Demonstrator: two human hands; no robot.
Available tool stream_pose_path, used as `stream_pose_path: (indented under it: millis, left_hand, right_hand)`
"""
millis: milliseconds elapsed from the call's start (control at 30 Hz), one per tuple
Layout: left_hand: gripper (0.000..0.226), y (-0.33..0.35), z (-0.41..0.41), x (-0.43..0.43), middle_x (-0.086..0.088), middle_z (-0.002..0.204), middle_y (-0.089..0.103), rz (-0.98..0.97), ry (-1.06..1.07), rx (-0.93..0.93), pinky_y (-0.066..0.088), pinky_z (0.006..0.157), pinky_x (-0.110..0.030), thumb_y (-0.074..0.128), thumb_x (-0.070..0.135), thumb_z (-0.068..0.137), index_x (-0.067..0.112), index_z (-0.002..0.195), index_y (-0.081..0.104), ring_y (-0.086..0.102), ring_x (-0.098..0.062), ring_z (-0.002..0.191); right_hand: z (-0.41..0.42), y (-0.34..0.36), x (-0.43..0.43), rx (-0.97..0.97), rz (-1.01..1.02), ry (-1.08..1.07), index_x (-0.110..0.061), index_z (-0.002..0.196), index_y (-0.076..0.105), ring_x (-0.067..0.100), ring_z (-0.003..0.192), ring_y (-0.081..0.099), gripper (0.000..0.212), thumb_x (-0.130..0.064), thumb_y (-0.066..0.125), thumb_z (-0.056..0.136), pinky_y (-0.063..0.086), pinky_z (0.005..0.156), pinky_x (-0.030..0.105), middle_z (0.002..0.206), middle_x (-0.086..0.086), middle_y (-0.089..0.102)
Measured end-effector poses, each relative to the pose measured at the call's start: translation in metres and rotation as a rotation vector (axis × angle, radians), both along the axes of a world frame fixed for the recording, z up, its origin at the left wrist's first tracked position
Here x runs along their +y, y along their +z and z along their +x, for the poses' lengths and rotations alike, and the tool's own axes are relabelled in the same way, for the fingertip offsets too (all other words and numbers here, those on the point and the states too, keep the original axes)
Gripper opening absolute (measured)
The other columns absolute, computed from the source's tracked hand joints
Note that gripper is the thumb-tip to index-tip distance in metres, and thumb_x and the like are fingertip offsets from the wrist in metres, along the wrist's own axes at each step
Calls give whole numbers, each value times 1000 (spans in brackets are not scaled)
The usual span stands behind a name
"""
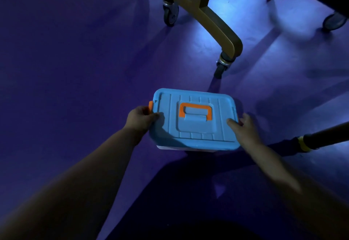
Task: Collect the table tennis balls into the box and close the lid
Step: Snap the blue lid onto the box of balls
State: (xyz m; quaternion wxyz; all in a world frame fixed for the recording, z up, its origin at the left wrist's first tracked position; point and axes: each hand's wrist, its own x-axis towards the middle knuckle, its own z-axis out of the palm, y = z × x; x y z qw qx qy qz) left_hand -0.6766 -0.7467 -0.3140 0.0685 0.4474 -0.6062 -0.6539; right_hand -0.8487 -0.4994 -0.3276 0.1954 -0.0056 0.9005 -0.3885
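While the box sat on the purple floor at centre, our left hand pinched its blue lid at nine o'clock beside the orange latch, our right hand gripping three o'clock (contents hidden).

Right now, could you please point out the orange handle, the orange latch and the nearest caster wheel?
orange handle (195, 111): head view, on its top bar.
orange latch (150, 106): head view, on its face at the lid's left end.
nearest caster wheel (219, 70): head view, on the tyre below the stand leg.
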Motion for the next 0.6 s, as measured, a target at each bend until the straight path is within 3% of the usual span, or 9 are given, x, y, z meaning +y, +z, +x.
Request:
stream_pose_path:
  millis: [67,133,233,400,600]
  left_hand:
    - [12,-4,-1,8,-9,101,65,-217,-30,-77,53,83,-42,62,17,87,14,98,60,62,-26,94]
    - [17,-5,-1,21,-8,95,62,-493,-81,-183,45,73,-36,54,24,91,12,102,59,59,-25,89]
    - [24,-7,-4,30,-13,98,66,-754,-104,-255,39,68,-33,46,25,94,8,106,58,60,-34,90]
    - [26,-12,-6,31,-15,94,67,-818,-104,-248,51,74,-44,41,26,96,7,103,58,62,-37,85]
    - [25,-6,-4,32,-13,94,67,-793,-123,-230,51,73,-42,42,25,96,7,104,57,62,-34,85]
  right_hand:
    - [1,-5,0,-65,-47,-61,1,129,50,30,104,60,59,-36,65,85,47,77,32,119,15,61]
    - [4,-6,1,-37,-108,-66,2,108,64,25,82,61,39,-31,64,87,44,62,29,94,12,66]
    - [10,-3,-1,166,-42,-63,-8,101,65,22,82,60,28,-30,66,85,42,68,29,89,6,65]
    - [15,0,-2,345,108,-23,-15,108,65,29,92,61,28,-32,61,86,46,78,35,100,9,67]
    - [16,5,-3,405,202,40,-15,109,66,31,95,61,27,-30,58,88,45,78,35,104,10,65]
